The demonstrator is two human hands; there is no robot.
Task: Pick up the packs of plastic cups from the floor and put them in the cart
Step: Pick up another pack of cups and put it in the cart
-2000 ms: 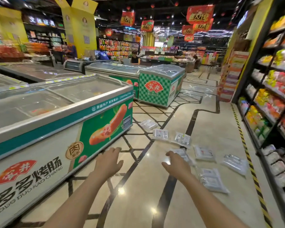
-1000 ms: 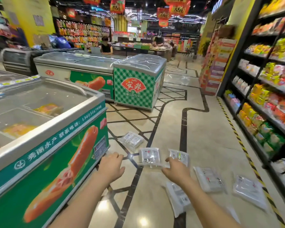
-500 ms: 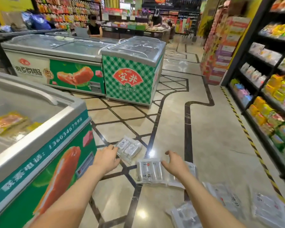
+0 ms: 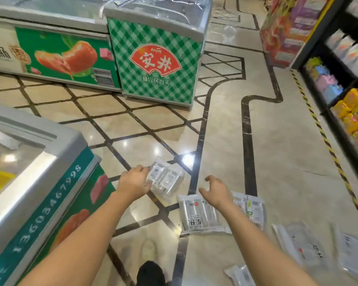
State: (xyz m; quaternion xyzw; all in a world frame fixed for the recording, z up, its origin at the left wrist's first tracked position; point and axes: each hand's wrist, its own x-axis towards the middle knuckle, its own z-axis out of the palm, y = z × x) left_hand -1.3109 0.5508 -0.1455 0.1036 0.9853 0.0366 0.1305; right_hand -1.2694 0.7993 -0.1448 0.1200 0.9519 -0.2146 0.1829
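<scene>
Several clear packs of plastic cups lie on the shiny tiled floor. My left hand (image 4: 134, 183) reaches down to the farthest pack (image 4: 167, 181); its fingertips touch the pack's left edge and the fingers are spread. Over a second pack (image 4: 198, 216) hovers my right hand (image 4: 215, 190), fingers curled and apart, holding nothing. A third pack (image 4: 251, 208) lies just right of that hand. More packs (image 4: 302, 247) lie blurred at the lower right, with another (image 4: 241, 275) at the bottom edge. No cart is in view.
A chest freezer (image 4: 35, 182) stands close on my left. A green checkered freezer (image 4: 159, 62) and a long freezer (image 4: 54, 48) stand ahead. Stocked shelves (image 4: 347, 104) line the right side behind yellow-black floor tape. My shoe (image 4: 148, 248) is below my arms.
I have walked forward and bent down toward the floor. Both hands have dropped closer to the packs, the left one now touching the farthest pack.
</scene>
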